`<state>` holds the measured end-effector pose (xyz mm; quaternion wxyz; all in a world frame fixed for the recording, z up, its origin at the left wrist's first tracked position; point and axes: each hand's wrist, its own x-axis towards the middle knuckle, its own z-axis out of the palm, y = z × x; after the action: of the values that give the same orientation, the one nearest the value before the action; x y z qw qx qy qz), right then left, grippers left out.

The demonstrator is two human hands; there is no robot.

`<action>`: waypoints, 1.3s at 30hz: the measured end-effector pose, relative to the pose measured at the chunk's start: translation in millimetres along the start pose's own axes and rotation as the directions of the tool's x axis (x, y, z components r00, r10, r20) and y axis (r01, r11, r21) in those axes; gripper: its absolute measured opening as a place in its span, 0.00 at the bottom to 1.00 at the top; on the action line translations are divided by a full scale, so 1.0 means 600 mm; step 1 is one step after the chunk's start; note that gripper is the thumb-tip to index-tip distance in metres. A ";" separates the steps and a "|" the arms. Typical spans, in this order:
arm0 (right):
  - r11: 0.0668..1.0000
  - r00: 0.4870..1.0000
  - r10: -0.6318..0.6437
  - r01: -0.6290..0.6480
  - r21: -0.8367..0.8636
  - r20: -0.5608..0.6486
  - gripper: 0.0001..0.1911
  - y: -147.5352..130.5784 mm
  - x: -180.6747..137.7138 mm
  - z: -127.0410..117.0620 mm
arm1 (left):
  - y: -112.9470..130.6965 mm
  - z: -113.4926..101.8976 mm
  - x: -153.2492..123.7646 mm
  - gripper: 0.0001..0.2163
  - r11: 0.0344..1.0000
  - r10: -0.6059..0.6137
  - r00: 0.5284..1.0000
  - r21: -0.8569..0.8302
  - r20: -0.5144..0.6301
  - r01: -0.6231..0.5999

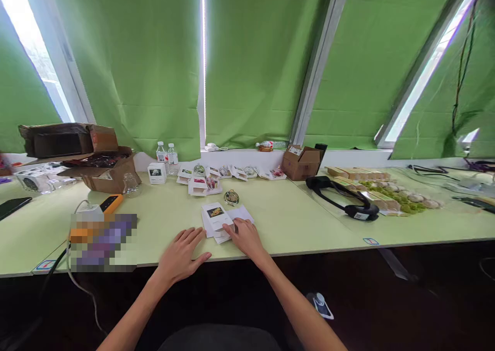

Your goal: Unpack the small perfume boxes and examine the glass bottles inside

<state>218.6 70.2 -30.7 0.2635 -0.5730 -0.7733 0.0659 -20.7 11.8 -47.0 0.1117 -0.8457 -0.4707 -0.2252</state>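
In front of me, near the table's front edge, lies a white folded-card box (217, 218) with a picture of yellow flowers on it, its flaps spread out. My right hand (247, 237) rests on the right side of this box, thumb stretched across the printed panel and fingers over the white flaps. Just left of the box, my left hand (181, 253) lies palm down on the table edge, fingers spread and holding nothing. A round clear ornament (231, 197) with dried material inside sits just behind the box.
Behind are several printed white boxes with round ornaments (211, 183), and an upright white box (157, 173). Brown cartons (301, 163) stand at the back. A black headset (344, 199) lies right, beside egg-carton-like trays (381, 201). Left are an orange device (111, 203) and cables.
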 end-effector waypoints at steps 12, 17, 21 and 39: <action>0.997 0.998 0.057 -0.055 0.056 -0.027 0.27 -0.034 0.000 0.009 | 0.001 -0.003 0.000 0.28 1.000 -0.010 0.998 -0.024 0.064 0.011; 0.991 0.997 0.064 -0.057 0.122 -0.051 0.21 -0.044 -0.001 0.016 | 0.004 -0.008 0.003 0.28 0.991 -0.060 0.996 -0.113 0.059 0.066; 0.986 0.999 0.049 -0.046 0.159 -0.016 0.21 -0.056 -0.010 0.010 | 0.007 -0.020 0.004 0.31 0.963 -0.156 0.985 -0.211 0.072 0.168; 0.983 0.987 0.059 -0.032 -0.181 0.148 0.21 -0.042 -0.018 -0.022 | 0.010 0.005 0.004 0.26 0.978 -0.207 0.976 -0.006 -0.070 0.207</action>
<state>205.5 49.3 -12.8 0.1497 -0.6050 -0.7807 0.0462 -13.9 11.6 -48.5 0.1048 -0.7837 -0.5519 -0.2651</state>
